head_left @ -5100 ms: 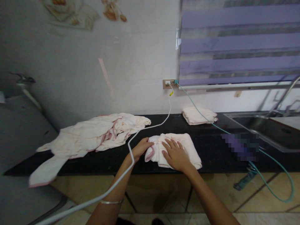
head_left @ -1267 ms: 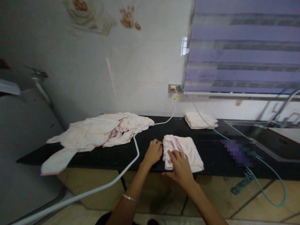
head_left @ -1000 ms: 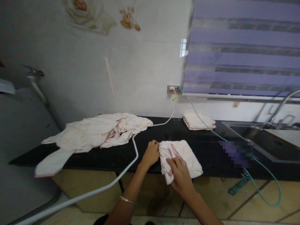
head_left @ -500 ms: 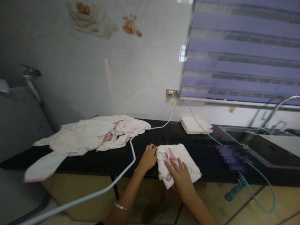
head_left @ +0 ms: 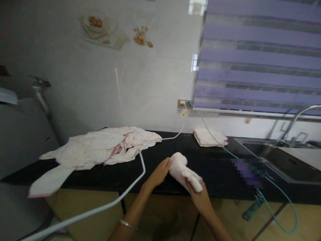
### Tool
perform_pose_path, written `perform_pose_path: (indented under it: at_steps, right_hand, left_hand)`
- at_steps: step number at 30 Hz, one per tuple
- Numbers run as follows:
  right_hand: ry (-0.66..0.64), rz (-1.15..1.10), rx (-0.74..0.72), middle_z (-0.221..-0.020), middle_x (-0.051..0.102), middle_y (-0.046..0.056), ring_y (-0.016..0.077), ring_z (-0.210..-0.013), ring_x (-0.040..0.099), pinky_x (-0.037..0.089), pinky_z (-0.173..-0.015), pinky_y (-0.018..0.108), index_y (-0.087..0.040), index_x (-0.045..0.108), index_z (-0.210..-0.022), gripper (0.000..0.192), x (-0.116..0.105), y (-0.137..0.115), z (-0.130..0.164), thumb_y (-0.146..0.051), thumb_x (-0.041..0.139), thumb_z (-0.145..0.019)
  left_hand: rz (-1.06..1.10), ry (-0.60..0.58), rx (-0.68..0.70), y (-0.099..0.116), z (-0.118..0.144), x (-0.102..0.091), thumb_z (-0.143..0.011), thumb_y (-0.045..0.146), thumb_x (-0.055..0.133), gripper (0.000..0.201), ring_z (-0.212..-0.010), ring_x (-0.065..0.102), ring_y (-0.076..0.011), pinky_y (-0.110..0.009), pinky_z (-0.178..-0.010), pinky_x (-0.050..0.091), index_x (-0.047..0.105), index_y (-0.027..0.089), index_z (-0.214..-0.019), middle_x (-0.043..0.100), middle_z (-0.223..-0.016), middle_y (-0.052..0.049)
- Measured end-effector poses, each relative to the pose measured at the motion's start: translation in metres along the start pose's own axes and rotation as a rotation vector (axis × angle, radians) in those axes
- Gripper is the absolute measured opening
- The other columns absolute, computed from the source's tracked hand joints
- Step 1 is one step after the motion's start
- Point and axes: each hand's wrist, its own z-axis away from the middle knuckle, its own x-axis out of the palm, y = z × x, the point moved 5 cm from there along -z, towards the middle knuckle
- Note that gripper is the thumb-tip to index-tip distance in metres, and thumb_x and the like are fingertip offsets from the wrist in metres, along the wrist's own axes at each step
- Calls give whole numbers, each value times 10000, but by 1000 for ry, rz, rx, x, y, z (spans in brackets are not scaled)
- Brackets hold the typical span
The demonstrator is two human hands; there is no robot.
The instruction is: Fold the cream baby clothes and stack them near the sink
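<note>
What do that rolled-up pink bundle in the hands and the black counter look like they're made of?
The bundle, held between the left hand and the right hand, looks like soft woven cloth, probably cotton: matte, pale pink, creasing and drooping limply. The counter looks like polished dark stone, perhaps granite: black with a faint sheen and a hard, straight front edge.

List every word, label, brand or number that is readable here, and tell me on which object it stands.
No readable text shows. The folded cloth between the left hand and right hand is plain. The wall decals are pictures only. The purple object on the counter is blurred out.
</note>
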Motion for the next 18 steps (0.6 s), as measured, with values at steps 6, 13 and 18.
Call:
perform_pose_path:
  at_steps: [6,13,18]
  right_hand:
    - [98,-1048,533,-1315,704,136,308,-1349,575,472,-1122,491,-174,638,-1383,789,40,-13,-11,-754,620,-849]
    - [74,-1360,706,-1265,732,115,292,-1368,559,414,-1177,505,-194,732,-1227,629,73,0,-2,-700,622,-870]
    - [54,-1274,626,-1254,738,113,295,-1337,586,402,-1183,484,-179,716,-1260,521,44,2,0,-524,694,-870]
  left_hand:
    - [838,240,-311,-17,-8,-16,-833,690,660,689,-1478,416,-296,-418,-1262,267,641,208,-1325,602,-1470,-103]
    - [1123,-174,-535,5,21,-6,-778,515,828,615,-1296,623,-337,-432,-1169,424,708,137,-1249,740,-1254,-144]
    - [1097,-148,-552,4,23,-8,-809,232,821,371,-1030,753,-280,-383,-1022,535,742,106,-1150,786,-1111,-145]
